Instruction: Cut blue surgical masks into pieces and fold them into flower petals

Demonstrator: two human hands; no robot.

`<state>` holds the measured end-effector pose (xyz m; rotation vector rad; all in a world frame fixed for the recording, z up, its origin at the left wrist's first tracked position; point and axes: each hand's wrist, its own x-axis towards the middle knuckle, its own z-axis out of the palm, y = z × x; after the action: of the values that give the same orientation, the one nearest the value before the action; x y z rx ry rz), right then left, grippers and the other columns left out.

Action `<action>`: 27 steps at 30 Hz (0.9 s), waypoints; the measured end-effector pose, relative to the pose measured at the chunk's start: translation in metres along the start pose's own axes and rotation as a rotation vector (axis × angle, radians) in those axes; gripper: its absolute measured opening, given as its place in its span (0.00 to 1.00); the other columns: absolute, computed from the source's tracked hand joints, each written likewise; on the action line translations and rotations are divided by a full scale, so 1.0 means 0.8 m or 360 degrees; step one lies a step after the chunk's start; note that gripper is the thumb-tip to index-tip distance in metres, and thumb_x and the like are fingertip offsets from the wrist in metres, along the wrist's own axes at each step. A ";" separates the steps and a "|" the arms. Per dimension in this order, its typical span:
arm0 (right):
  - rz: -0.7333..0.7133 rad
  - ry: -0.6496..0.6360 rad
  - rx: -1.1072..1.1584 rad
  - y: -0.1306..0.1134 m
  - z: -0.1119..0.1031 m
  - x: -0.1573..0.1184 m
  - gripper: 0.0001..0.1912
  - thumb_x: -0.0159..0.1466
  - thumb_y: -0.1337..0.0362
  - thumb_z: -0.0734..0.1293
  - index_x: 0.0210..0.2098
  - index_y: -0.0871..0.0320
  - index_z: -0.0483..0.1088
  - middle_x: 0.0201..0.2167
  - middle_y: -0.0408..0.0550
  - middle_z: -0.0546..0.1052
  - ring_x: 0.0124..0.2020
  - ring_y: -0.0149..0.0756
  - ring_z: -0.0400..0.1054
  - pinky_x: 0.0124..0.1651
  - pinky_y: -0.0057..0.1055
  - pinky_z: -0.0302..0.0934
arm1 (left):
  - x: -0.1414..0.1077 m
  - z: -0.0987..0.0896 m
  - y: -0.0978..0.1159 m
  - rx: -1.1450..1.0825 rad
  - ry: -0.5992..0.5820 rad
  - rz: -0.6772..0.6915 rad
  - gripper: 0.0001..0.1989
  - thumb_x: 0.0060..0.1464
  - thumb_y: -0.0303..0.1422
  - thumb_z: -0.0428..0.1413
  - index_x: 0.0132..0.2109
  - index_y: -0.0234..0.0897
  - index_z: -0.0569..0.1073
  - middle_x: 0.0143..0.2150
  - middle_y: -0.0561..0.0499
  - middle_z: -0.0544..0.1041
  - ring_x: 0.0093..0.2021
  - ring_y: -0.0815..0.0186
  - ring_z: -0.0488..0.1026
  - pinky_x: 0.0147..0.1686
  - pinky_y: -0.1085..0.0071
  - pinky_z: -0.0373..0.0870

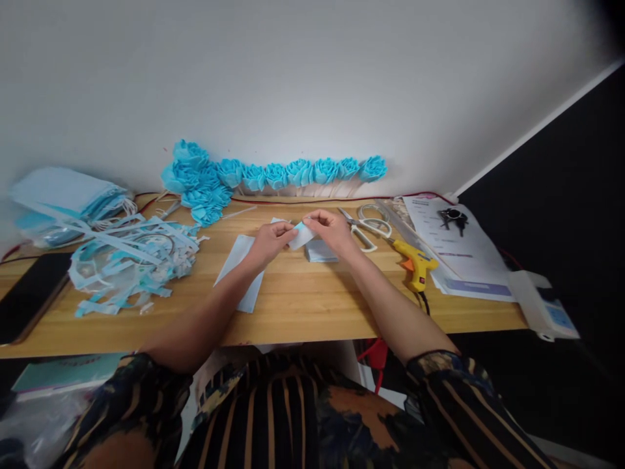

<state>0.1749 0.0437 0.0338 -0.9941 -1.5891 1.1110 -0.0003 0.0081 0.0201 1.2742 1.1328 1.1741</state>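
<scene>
Between my two hands, above the middle of the table, is a small pale blue piece of fabric. My left hand pinches its left side, and my right hand pinches its upper right. A stack of folded pale blue pieces lies on the wood just below my right hand. Under my left forearm rests a flat, light blue fabric sheet, partly covered by the arm. White-handled scissors lie right of my right hand, partly open.
Blue fabric flowers on sticks line the wall. Cut strips, bundled face masks and a phone occupy the left. A yellow glue gun, papers, keys and a white container are right.
</scene>
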 end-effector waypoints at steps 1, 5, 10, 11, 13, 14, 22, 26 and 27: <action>-0.0020 0.0021 -0.0012 0.001 -0.001 0.000 0.13 0.55 0.54 0.72 0.31 0.57 0.78 0.26 0.43 0.77 0.28 0.31 0.66 0.32 0.29 0.60 | 0.000 0.000 0.000 0.0013 -0.0007 0.0013 0.22 0.40 0.49 0.67 0.31 0.34 0.76 0.27 0.51 0.76 0.26 0.69 0.70 0.28 0.72 0.65; -0.0119 0.0081 -0.0067 0.002 -0.004 0.001 0.11 0.57 0.55 0.72 0.32 0.56 0.79 0.27 0.43 0.78 0.28 0.32 0.68 0.32 0.29 0.60 | 0.001 -0.001 0.000 -0.0032 -0.0030 0.0028 0.20 0.39 0.48 0.67 0.29 0.34 0.76 0.25 0.51 0.75 0.26 0.69 0.69 0.28 0.72 0.64; -0.0383 -0.0047 -0.0327 -0.005 -0.005 -0.002 0.08 0.60 0.58 0.70 0.32 0.54 0.80 0.29 0.44 0.81 0.32 0.36 0.73 0.37 0.33 0.64 | 0.001 -0.001 -0.005 0.0009 -0.0197 0.0027 0.18 0.42 0.46 0.66 0.31 0.35 0.76 0.26 0.52 0.75 0.26 0.70 0.69 0.28 0.72 0.63; -0.0456 -0.0089 -0.0388 -0.007 -0.005 -0.003 0.08 0.61 0.59 0.70 0.32 0.54 0.80 0.31 0.44 0.82 0.34 0.37 0.74 0.40 0.34 0.65 | 0.001 -0.002 -0.007 0.0046 -0.0213 0.0064 0.17 0.43 0.45 0.66 0.30 0.35 0.75 0.25 0.54 0.73 0.25 0.71 0.67 0.27 0.73 0.61; -0.0599 -0.0142 -0.0499 -0.011 -0.004 -0.006 0.08 0.63 0.59 0.68 0.33 0.53 0.80 0.33 0.45 0.82 0.36 0.38 0.75 0.43 0.36 0.66 | 0.001 -0.003 -0.007 0.0135 -0.0212 0.0145 0.15 0.45 0.42 0.65 0.27 0.36 0.72 0.22 0.56 0.68 0.23 0.73 0.62 0.25 0.74 0.56; -0.0665 -0.0140 -0.0554 -0.013 -0.004 -0.007 0.09 0.64 0.59 0.67 0.35 0.52 0.80 0.34 0.45 0.82 0.37 0.38 0.75 0.44 0.37 0.67 | 0.000 -0.003 -0.006 0.0163 -0.0201 0.0168 0.15 0.46 0.41 0.65 0.25 0.36 0.71 0.21 0.57 0.66 0.23 0.73 0.61 0.25 0.74 0.54; -0.1315 -0.0016 -0.0961 -0.022 -0.011 -0.010 0.22 0.65 0.64 0.63 0.58 0.50 0.68 0.58 0.52 0.73 0.60 0.48 0.65 0.63 0.53 0.58 | -0.001 -0.008 0.014 -0.0589 0.0103 -0.0046 0.17 0.47 0.41 0.66 0.25 0.35 0.70 0.23 0.55 0.70 0.26 0.72 0.66 0.31 0.73 0.65; -0.1329 -0.0089 -0.1227 -0.013 -0.007 -0.009 0.24 0.63 0.66 0.64 0.59 0.48 0.65 0.64 0.50 0.66 0.67 0.50 0.56 0.66 0.56 0.54 | 0.000 -0.008 0.014 -0.0846 0.0203 -0.0137 0.14 0.50 0.35 0.65 0.28 0.34 0.69 0.25 0.54 0.71 0.27 0.72 0.69 0.33 0.74 0.67; -0.1318 -0.0103 -0.1285 -0.011 -0.005 -0.009 0.23 0.63 0.66 0.65 0.58 0.48 0.65 0.65 0.50 0.65 0.68 0.51 0.54 0.67 0.56 0.53 | 0.000 -0.007 0.014 -0.0875 0.0204 -0.0147 0.13 0.51 0.34 0.65 0.29 0.34 0.69 0.25 0.55 0.71 0.28 0.72 0.70 0.33 0.74 0.67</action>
<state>0.1799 0.0355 0.0409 -0.6307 -2.2509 -0.0947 -0.0058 0.0080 0.0311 0.7275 0.8614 1.3893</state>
